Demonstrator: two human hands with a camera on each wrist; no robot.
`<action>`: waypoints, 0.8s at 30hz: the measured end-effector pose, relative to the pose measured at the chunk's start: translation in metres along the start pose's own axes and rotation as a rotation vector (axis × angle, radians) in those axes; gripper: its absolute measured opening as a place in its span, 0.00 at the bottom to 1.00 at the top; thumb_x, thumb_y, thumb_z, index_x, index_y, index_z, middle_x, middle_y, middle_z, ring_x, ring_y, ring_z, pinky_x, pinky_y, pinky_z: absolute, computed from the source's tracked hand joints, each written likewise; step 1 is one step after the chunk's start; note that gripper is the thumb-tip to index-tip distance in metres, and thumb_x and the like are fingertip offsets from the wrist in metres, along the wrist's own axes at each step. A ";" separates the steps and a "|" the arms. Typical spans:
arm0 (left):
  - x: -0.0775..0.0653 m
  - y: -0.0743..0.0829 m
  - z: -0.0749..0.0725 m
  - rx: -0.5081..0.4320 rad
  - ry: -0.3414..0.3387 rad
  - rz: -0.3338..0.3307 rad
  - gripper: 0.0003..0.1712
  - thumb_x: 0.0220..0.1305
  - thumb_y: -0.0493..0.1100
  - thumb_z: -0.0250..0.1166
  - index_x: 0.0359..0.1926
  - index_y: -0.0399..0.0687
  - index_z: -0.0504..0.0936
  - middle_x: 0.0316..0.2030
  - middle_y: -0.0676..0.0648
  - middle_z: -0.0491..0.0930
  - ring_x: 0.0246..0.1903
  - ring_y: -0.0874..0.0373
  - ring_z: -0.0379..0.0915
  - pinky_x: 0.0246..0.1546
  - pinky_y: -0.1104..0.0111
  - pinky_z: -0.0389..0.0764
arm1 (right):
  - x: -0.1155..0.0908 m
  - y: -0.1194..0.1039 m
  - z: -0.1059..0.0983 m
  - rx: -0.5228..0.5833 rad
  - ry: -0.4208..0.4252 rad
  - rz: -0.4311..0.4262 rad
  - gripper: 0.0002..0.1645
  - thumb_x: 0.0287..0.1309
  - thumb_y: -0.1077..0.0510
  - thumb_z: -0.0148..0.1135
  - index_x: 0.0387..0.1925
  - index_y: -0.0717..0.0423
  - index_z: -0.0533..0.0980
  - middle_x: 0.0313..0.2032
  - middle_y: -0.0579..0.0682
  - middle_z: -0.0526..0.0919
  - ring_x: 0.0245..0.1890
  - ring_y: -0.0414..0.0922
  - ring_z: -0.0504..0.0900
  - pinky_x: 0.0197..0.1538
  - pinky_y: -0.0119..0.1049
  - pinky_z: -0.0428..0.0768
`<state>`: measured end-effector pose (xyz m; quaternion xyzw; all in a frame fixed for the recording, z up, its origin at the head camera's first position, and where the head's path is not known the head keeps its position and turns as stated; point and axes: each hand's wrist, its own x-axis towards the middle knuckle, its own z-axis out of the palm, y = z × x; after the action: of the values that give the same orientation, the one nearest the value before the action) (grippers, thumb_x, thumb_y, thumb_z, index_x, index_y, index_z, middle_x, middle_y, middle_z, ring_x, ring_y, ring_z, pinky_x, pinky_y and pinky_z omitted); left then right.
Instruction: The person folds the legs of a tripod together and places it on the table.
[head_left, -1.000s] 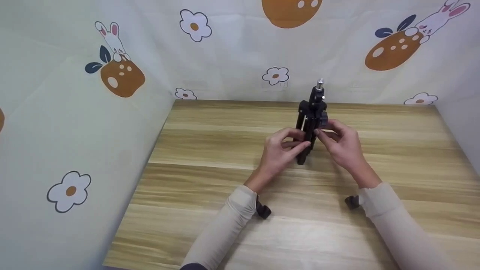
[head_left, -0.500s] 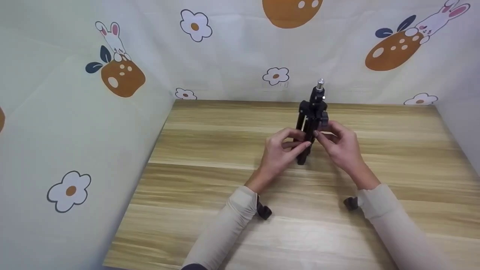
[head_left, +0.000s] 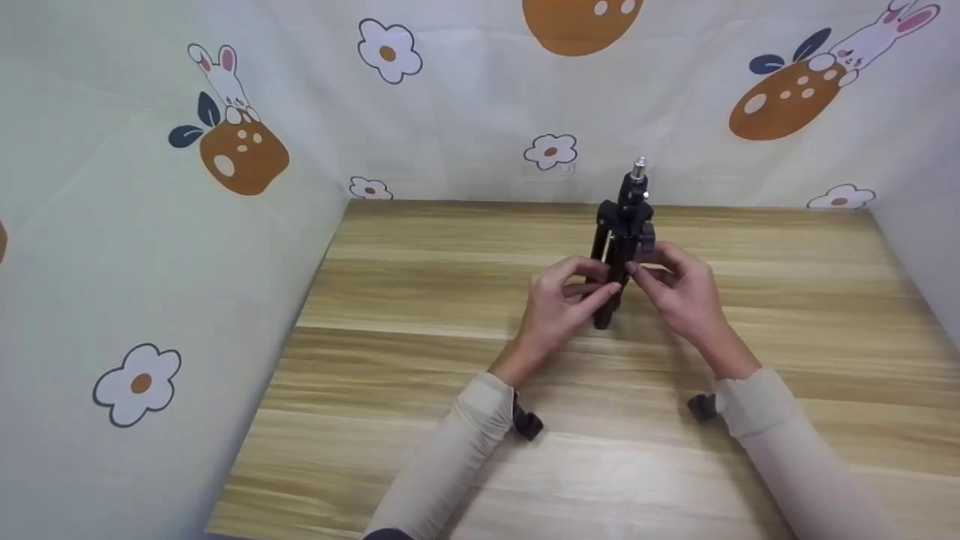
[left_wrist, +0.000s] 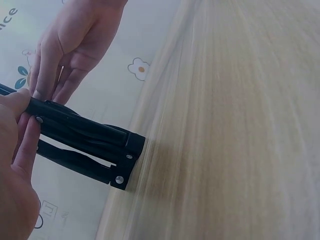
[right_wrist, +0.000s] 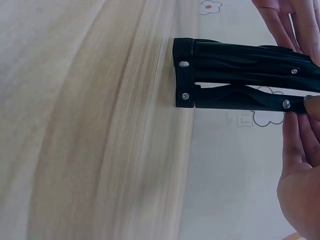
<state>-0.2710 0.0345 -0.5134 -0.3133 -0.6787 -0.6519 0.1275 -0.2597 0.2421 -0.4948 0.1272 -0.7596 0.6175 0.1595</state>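
Note:
A folded black light stand (head_left: 628,214) with a silver stud on top stands upright on the wooden table, its legs drawn close together. My left hand (head_left: 555,301) pinches its lower legs between thumb and fingers. From the other side, my right hand (head_left: 686,294) pinches a leg with thumb and fingertips, just under a black knob (head_left: 648,237). In the left wrist view, the foot end of the light stand (left_wrist: 85,131) meets the tabletop, with rivets and a gap between the legs showing. The right wrist view shows my right thumb and fingers (right_wrist: 295,145) at a leg.
A pale cloth wall (head_left: 465,112) with printed flowers, rabbits and oranges rises behind and at the sides of the wooden table (head_left: 420,360). Black wrist-worn camera pieces (head_left: 528,424) stick out below both sleeves, close over the tabletop.
The right hand has slid very slightly down along the light stand. The left hand and the light stand stay in place.

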 end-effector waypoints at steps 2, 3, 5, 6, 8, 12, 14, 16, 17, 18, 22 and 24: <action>0.000 0.001 -0.001 0.004 -0.005 -0.008 0.13 0.68 0.38 0.78 0.48 0.36 0.86 0.45 0.40 0.90 0.46 0.59 0.89 0.51 0.67 0.95 | 0.000 0.000 -0.001 -0.001 -0.006 0.007 0.13 0.68 0.70 0.71 0.52 0.68 0.85 0.46 0.45 0.91 0.51 0.38 0.91 0.57 0.31 0.92; 0.001 0.002 -0.001 0.003 -0.008 -0.012 0.13 0.67 0.37 0.78 0.48 0.36 0.86 0.45 0.40 0.90 0.46 0.60 0.89 0.51 0.67 0.95 | 0.000 0.000 -0.002 -0.009 -0.011 0.008 0.13 0.68 0.69 0.71 0.52 0.67 0.85 0.46 0.47 0.91 0.51 0.38 0.91 0.57 0.30 0.92; 0.001 0.003 -0.002 0.007 -0.016 -0.018 0.13 0.67 0.37 0.78 0.48 0.36 0.87 0.44 0.40 0.90 0.46 0.60 0.89 0.51 0.67 0.95 | 0.000 0.000 -0.004 -0.021 -0.028 0.014 0.13 0.68 0.69 0.72 0.53 0.66 0.85 0.48 0.51 0.91 0.51 0.38 0.91 0.57 0.29 0.92; 0.001 0.003 -0.003 0.007 -0.022 -0.022 0.13 0.67 0.37 0.78 0.48 0.36 0.87 0.45 0.41 0.90 0.46 0.60 0.89 0.51 0.68 0.95 | 0.000 0.001 -0.005 -0.026 -0.042 0.018 0.13 0.68 0.68 0.72 0.53 0.66 0.84 0.49 0.54 0.91 0.51 0.38 0.91 0.57 0.29 0.92; 0.002 0.003 -0.004 0.012 -0.037 -0.020 0.13 0.67 0.37 0.78 0.49 0.36 0.86 0.45 0.41 0.90 0.47 0.59 0.89 0.52 0.68 0.95 | 0.000 0.002 -0.008 -0.036 -0.075 0.022 0.14 0.68 0.69 0.72 0.53 0.66 0.84 0.50 0.57 0.90 0.52 0.39 0.90 0.58 0.29 0.92; 0.002 0.002 -0.009 -0.005 -0.072 -0.029 0.14 0.67 0.38 0.78 0.49 0.37 0.86 0.46 0.40 0.90 0.48 0.58 0.89 0.53 0.67 0.94 | -0.002 0.007 -0.014 -0.062 -0.164 0.042 0.17 0.67 0.70 0.72 0.56 0.66 0.82 0.53 0.62 0.89 0.54 0.38 0.89 0.63 0.30 0.90; 0.002 0.001 -0.013 -0.004 -0.079 -0.035 0.13 0.68 0.40 0.78 0.49 0.37 0.86 0.46 0.40 0.90 0.48 0.58 0.89 0.54 0.66 0.94 | -0.002 0.010 -0.017 -0.079 -0.203 0.059 0.20 0.66 0.71 0.72 0.58 0.65 0.82 0.54 0.62 0.89 0.55 0.37 0.88 0.65 0.31 0.89; 0.003 0.002 -0.018 -0.004 -0.071 -0.040 0.13 0.69 0.41 0.77 0.48 0.38 0.87 0.46 0.40 0.90 0.48 0.58 0.89 0.54 0.66 0.94 | -0.002 0.013 -0.019 -0.106 -0.242 0.070 0.22 0.66 0.71 0.73 0.60 0.64 0.81 0.55 0.61 0.89 0.56 0.37 0.88 0.66 0.33 0.88; 0.004 0.002 -0.021 0.013 -0.061 -0.037 0.13 0.70 0.41 0.77 0.48 0.38 0.87 0.45 0.41 0.90 0.48 0.59 0.89 0.55 0.66 0.94 | -0.002 0.014 -0.019 -0.113 -0.258 0.082 0.22 0.65 0.71 0.73 0.60 0.63 0.81 0.56 0.60 0.89 0.56 0.39 0.88 0.66 0.34 0.88; 0.006 0.004 -0.023 0.030 -0.049 -0.031 0.12 0.70 0.42 0.76 0.48 0.39 0.87 0.45 0.42 0.90 0.48 0.59 0.89 0.55 0.66 0.94 | -0.002 0.016 -0.019 -0.126 -0.274 0.088 0.22 0.65 0.71 0.73 0.60 0.63 0.81 0.56 0.60 0.89 0.57 0.41 0.88 0.67 0.36 0.88; 0.020 0.012 -0.035 0.130 0.030 0.021 0.12 0.72 0.44 0.75 0.48 0.40 0.88 0.45 0.44 0.92 0.47 0.58 0.89 0.56 0.68 0.93 | 0.000 0.021 -0.021 -0.182 -0.331 0.107 0.22 0.65 0.71 0.72 0.59 0.65 0.81 0.56 0.62 0.89 0.59 0.54 0.88 0.69 0.45 0.88; 0.029 0.018 -0.040 0.153 0.069 0.052 0.12 0.73 0.44 0.74 0.48 0.40 0.88 0.45 0.44 0.92 0.48 0.57 0.89 0.57 0.68 0.93 | 0.000 0.025 -0.021 -0.195 -0.352 0.127 0.22 0.66 0.71 0.72 0.59 0.67 0.80 0.55 0.64 0.89 0.59 0.59 0.88 0.70 0.49 0.87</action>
<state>-0.2922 0.0031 -0.4770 -0.2977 -0.7134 -0.6048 0.1913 -0.2674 0.2681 -0.5131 0.1688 -0.8386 0.5180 -0.0033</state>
